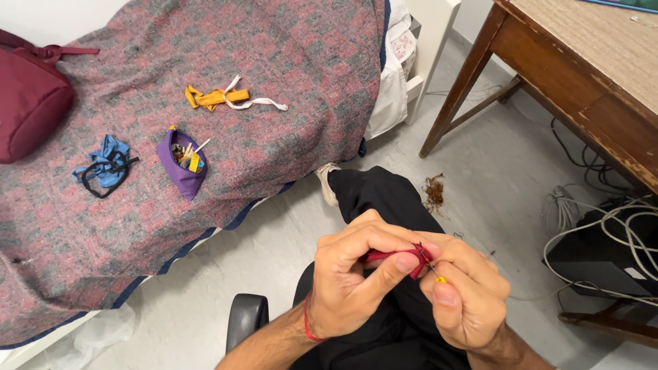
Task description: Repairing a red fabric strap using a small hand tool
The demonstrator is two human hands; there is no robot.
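Note:
My left hand (356, 274) pinches a small piece of red fabric (384, 256) between thumb and fingers, over my lap in black trousers. My right hand (466, 294) holds a thin pin or needle with a yellow tip (439, 278) against the fabric's right end. The two hands touch each other. A red thread band circles my left wrist. Most of the fabric is hidden inside my fingers.
A bed with a red-grey checked blanket (274, 62) fills the left; on it lie a purple pouch of small items (182, 164), a yellow and white cloth strip (223, 98), a blue fabric piece (106, 164) and a maroon bag (27, 103). A wooden desk (582, 68) and cables (610, 226) stand at the right.

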